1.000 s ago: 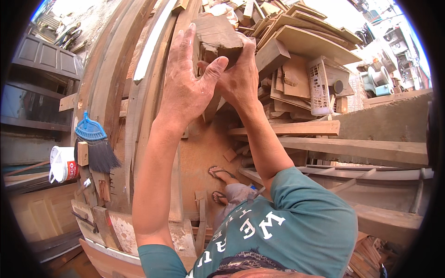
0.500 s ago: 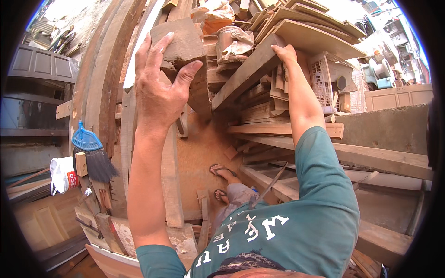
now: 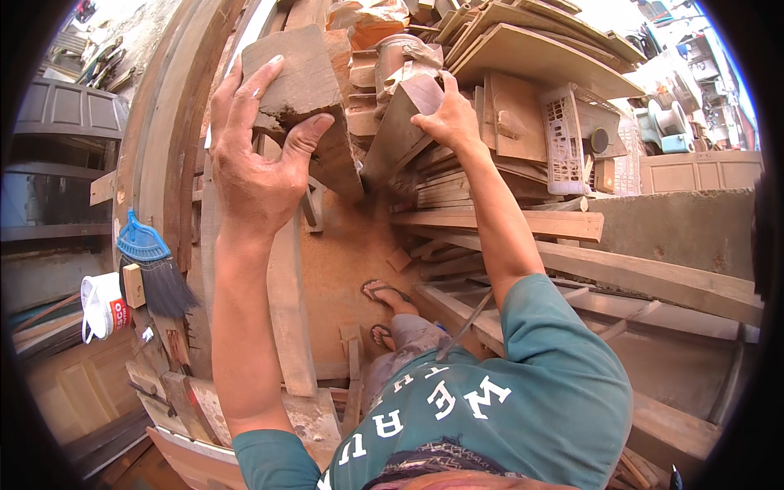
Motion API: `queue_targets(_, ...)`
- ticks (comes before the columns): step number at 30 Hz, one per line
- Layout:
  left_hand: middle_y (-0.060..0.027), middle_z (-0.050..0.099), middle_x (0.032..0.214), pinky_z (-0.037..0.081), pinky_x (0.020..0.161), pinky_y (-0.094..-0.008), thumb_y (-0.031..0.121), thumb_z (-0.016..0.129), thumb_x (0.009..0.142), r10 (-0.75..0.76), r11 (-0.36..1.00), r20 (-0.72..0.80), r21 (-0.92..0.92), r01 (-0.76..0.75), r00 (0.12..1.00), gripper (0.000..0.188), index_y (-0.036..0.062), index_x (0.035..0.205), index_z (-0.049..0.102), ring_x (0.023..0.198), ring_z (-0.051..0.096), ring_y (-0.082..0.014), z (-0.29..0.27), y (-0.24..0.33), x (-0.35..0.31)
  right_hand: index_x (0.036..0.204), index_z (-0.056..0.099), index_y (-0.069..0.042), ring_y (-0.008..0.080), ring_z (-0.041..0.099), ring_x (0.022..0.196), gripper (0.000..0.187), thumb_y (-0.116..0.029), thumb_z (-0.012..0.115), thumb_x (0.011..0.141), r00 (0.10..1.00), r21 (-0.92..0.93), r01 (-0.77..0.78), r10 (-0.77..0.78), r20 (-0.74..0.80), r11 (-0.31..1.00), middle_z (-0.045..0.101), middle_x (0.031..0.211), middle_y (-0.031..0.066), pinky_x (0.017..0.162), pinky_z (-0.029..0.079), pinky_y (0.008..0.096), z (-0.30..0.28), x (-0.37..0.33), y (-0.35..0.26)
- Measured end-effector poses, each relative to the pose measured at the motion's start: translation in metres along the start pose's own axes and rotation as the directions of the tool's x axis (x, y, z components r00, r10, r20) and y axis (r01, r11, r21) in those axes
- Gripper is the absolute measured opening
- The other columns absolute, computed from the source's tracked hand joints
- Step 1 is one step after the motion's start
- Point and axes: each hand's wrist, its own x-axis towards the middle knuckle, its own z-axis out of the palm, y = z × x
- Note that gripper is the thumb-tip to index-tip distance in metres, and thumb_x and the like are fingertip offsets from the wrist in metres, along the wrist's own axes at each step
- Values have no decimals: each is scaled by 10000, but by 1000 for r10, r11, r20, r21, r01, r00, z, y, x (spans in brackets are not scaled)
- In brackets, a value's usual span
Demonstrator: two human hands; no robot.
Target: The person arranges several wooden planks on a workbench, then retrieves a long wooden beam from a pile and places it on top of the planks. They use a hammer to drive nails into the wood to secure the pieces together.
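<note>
Left hand point(image 3: 249, 167): clasps the left side of a thick, weathered, grey-brown squared wooden timber point(image 3: 302, 82) — fingers spread on its broad end, thumb at the splintered edge; the forearm reaches nearly straight forward.
Thick timber: appears to stand on end, broad face up; the step in hand looks like steadying two heavy pieces, one per hand.
Narrower grey-brown squared wooden beam point(image 3: 396, 126): just right of the thick timber, upper end leaning away from it; whether the lower ends touch, I cannot tell. The next move seems to call for both grips kept firm — either piece could tip.
Right hand point(image 3: 451, 118): apart from the left, right of the thick timber, clamped on the beam's upper end; forearm angled inward.
White latticed plastic crate point(image 3: 566, 151): well right of the thick timber, untouched.
</note>
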Motion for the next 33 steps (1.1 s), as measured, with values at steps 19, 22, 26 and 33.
queue_targets(19, -234, 521, 1469, 507, 1058, -474, 436, 822, 854, -150, 988, 70, -27, 152, 986, 635, 91, 1354, 636, 1323, 557, -388, 31, 7, 38, 1370, 333, 28, 376, 665, 1176, 959, -439, 841, 704, 933, -184, -301, 329, 145, 936, 677, 1234, 254, 1015, 523, 456, 12, -64, -12)
queue_targets(22, -245, 516, 1466, 530, 1028, -464, 518, 818, 832, 0, 989, -47, 148, 7, 999, 726, 56, 1358, 624, 1308, 573, -378, 38, -13, 39, 1359, 325, 24, 386, 663, 1177, 927, -378, 856, 714, 934, -127, -319, 334, 127, 939, 668, 1241, 267, 1010, 526, 465, 17, -107, -19)
queue_targets(26, -299, 534, 1343, 565, 977, -453, 588, 840, 765, -71, 981, -46, 178, 78, 996, 853, -32, 1305, 609, 1234, 610, -404, 28, 13, 39, 1310, 343, 8, 427, 633, 1191, 858, -335, 840, 701, 933, -100, -323, 335, 136, 941, 619, 1270, 285, 1025, 513, 480, 28, -164, -7)
queue_targets(33, -265, 523, 1265, 561, 963, -467, 422, 801, 761, -263, 929, 74, 290, 231, 962, 768, -12, 1338, 538, 1145, 630, -409, 22, 64, 32, 1277, 333, 26, 462, 605, 1183, 852, -298, 848, 681, 928, -62, -361, 365, 78, 931, 536, 1312, 319, 1015, 506, 494, 36, -234, 16)
